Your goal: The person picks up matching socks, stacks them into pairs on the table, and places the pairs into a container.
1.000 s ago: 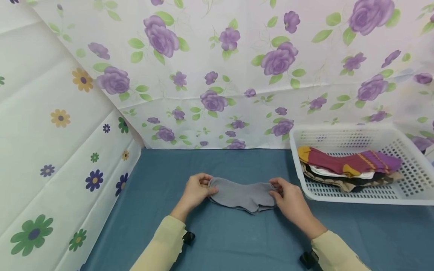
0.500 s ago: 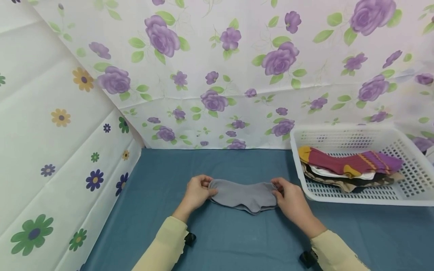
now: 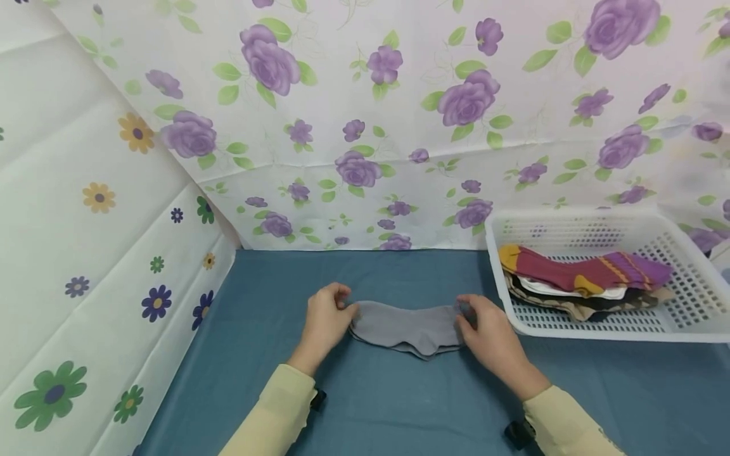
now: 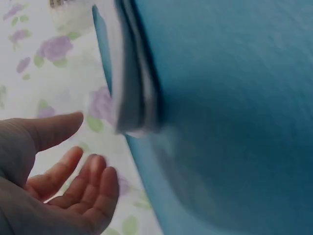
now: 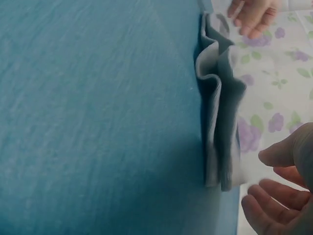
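A pair of grey socks [image 3: 402,326], one layered over the other, lies sideways on the blue cloth. At its left end is my left hand [image 3: 324,323]; the left wrist view shows the thumb and fingers apart, with a gap between them and the socks [image 4: 132,73]. My right hand [image 3: 495,339] is beside the right end. In the right wrist view its fingers [image 5: 276,196] are loosely bent and hold nothing, just off the sock cuffs [image 5: 222,166]. Both layers stand out there as wavy folds.
A white perforated basket [image 3: 604,334] stands at the right. Inside lie a maroon, yellow and purple pair of socks [image 3: 570,272] over white, black and camouflage-patterned ones. Floral sheets [image 3: 342,95] hang behind and to the left of the blue cloth [image 3: 393,405].
Both hands have let go of the grey socks. The left hand has lifted slightly and moved back from its end; the socks lie almost where they were.
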The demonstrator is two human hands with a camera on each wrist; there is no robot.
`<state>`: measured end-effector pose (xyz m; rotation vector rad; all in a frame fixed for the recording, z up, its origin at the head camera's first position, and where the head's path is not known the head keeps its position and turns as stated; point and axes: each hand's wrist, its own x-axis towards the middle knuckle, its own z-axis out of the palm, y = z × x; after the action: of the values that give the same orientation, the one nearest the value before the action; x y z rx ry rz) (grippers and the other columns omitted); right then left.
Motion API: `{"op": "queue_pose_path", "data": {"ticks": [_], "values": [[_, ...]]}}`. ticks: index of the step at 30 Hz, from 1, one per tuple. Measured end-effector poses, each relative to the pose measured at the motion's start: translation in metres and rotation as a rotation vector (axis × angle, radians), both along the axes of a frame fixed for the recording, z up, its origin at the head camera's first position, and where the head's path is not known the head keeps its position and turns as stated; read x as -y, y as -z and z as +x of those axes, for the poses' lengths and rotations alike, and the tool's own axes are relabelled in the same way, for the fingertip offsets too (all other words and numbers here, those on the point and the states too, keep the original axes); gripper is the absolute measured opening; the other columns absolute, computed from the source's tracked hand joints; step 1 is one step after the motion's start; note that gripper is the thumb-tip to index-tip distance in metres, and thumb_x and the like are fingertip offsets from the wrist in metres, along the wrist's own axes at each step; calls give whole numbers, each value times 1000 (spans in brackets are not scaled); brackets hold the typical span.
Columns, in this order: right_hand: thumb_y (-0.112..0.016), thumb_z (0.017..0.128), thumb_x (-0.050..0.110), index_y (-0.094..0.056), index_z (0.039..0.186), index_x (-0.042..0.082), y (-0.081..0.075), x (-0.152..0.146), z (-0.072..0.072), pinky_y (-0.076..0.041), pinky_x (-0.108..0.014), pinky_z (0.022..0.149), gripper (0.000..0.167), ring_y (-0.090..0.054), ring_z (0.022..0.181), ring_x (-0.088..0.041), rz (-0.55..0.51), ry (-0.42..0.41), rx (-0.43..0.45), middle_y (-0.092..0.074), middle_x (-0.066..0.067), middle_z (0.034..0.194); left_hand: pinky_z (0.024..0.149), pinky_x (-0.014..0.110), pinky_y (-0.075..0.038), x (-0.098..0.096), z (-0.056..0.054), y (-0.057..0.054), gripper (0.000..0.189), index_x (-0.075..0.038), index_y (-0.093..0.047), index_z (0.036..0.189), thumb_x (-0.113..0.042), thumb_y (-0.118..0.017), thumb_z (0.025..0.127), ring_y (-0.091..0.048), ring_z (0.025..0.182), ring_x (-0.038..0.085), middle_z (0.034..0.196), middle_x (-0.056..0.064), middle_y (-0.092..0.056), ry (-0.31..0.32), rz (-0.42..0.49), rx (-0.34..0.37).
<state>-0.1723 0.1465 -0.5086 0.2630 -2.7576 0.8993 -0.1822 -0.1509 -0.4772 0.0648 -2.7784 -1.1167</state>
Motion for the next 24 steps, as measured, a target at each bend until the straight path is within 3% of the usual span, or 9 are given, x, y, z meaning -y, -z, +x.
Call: {"op": "queue_pose_path", "data": {"ticks": [4,8,13,18,24], "values": [[-68,84,17,-61,116,15,-6,8,3,-51,-40,78,32,-60,102,-19,3,-41,-76,-60,-3,118,53,21,-44,-15,11,-6,12,-16,-67,98,-16,-67,85,-51,59,6,74,-6,-59,138,-95,-70],[-67,86,19,-64,112,17,-7,21,7,-52,-38,80,27,-60,104,-17,8,-138,-102,-61,-1,118,59,20,-46,-25,17,0,13,-15,-67,98,-17,-67,86,-53,68,5,82,-5,-60,238,-193,-46],[-65,88,29,-66,110,18,0,36,8,-52,-35,80,25,-61,103,-14,43,-255,2,-64,0,113,69,27,-50,-24,16,15,21,-12,-67,105,-18,-69,85,-59,82,12,95,2,-64,240,-244,0],[-66,86,37,-66,116,16,10,36,10,-47,-43,95,36,-54,120,-23,131,-258,78,-59,-8,127,73,30,-51,-22,16,24,30,-10,-65,110,-22,-72,83,-60,89,16,102,5,-63,260,-218,63],[-67,85,39,-62,123,14,18,30,13,-41,-47,102,46,-47,129,-29,196,-274,81,-53,-11,136,79,32,-51,-20,12,26,44,-10,-64,114,-30,-77,76,-58,95,20,106,8,-59,248,-200,118]]}}
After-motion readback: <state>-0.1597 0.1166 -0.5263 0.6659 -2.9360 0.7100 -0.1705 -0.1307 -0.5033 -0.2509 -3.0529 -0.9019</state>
